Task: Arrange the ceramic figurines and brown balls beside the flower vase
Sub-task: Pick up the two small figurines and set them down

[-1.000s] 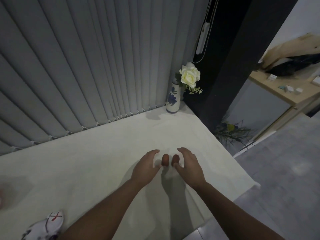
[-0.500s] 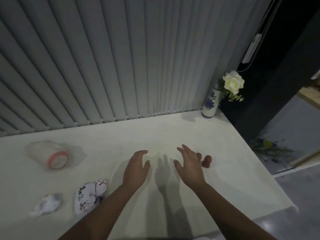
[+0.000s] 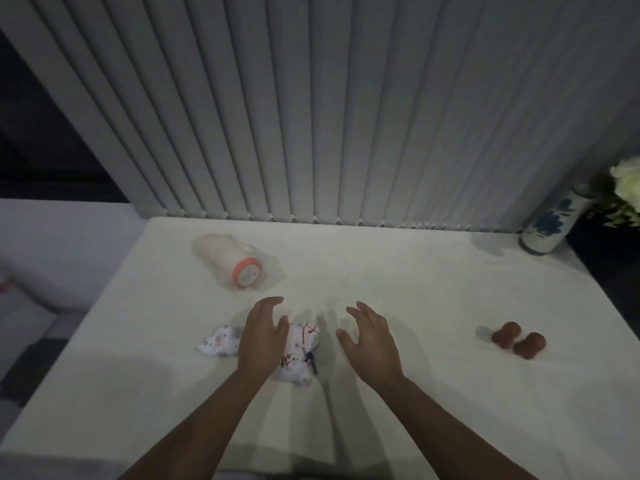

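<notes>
From the head camera, looking down on the pale desk (image 3: 398,278), my left hand (image 3: 262,336) hovers over the two ceramic figurines, its fingers (image 3: 268,303) spread loosely and closed on nothing that I can see. The larger figurine (image 3: 300,355), white with red and dark markings, lies just right of that hand and partly under it; the smaller figurine (image 3: 220,344) pokes out on the hand's left side. My right hand (image 3: 372,342) is cupped wide open and empty, a little apart from the larger figurine. The two brown balls (image 3: 518,340) sit touching each other near the right of the desk, well apart from the flower vase (image 3: 550,225), which stands at the far right corner against the blinds (image 3: 311,116). A pale jar with an orange end (image 3: 230,259) lies on its side further back.

I judge the step in hand is gathering the figurines. To do it well I would bring both hands around the larger one by its body, not by thin painted parts, lift clear instead of sliding, and leave room by the vase for the balls, which may roll.

My left palm hides whether it touches either figurine. Blur keeps me from telling what the figurines depict. The white flower (image 3: 628,183) is cut off at the frame edge.
</notes>
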A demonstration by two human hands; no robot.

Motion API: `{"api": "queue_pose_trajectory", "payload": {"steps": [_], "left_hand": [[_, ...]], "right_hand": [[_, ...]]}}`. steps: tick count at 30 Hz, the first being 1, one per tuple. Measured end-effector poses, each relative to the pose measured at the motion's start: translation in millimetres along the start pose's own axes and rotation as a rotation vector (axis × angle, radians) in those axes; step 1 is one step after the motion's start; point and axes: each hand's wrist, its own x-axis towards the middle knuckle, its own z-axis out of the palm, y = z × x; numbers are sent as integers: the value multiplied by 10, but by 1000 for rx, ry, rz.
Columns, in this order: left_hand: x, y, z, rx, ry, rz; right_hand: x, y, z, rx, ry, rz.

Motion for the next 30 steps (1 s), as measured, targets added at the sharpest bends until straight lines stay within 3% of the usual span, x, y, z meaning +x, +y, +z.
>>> {"api": "queue_pose_trajectory", "payload": {"steps": [11, 20, 23, 30], "left_hand": [[-76, -668, -581, 104, -16, -169], [-61, -1078, -707, 109, -157, -87], [-69, -1146, -721, 122, -187, -122], [87, -1543, -586, 140, -248, -187]], "right_hand": [[-29, -508, 669, 159, -201, 257], [26, -379, 1048, 369, -171, 464], [-11, -583, 917, 451, -143, 454], [35, -695, 790, 597, -184, 633]]}}
